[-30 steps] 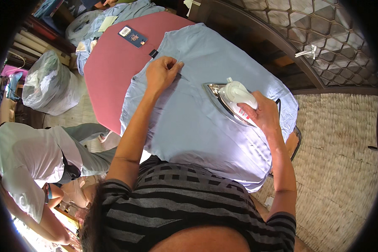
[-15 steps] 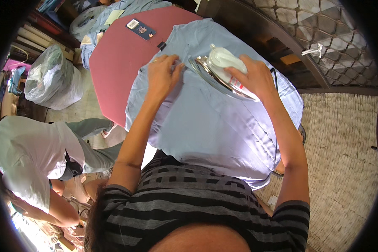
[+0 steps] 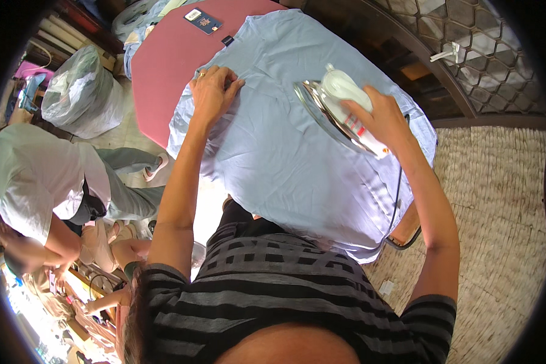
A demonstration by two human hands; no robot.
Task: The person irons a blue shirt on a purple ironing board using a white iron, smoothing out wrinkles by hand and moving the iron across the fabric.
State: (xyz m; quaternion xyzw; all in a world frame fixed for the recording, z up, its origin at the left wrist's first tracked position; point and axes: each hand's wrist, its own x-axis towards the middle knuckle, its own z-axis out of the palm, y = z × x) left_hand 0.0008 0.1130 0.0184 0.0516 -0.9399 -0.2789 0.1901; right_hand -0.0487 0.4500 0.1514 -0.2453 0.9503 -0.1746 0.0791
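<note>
A light blue shirt [image 3: 273, 115] is spread over a red-topped board [image 3: 158, 79], with creases across its cloth and a small dark label at its upper edge. My right hand [image 3: 382, 121] is wrapped round the handle of a white and chrome iron [image 3: 343, 91], over the right part of the shirt. The iron's pointed end faces the upper left; whether its whole soleplate touches the cloth I cannot tell. At the shirt's left edge, my left hand [image 3: 214, 91] rests on the cloth with bent fingers, its thumb apart from them.
A dark card tag [image 3: 203, 20] lies on the board's far end. The iron's black cord [image 3: 398, 194] hangs by my right forearm. A person in a white shirt [image 3: 48, 176] bends at the left, below a clear plastic bag [image 3: 82, 91]. A metal lattice door [image 3: 485, 67] stands at the far right.
The iron and my right hand have shifted slightly right and down in view. My left hand has moved left and up along the shirt. The person at the left leans lower.
</note>
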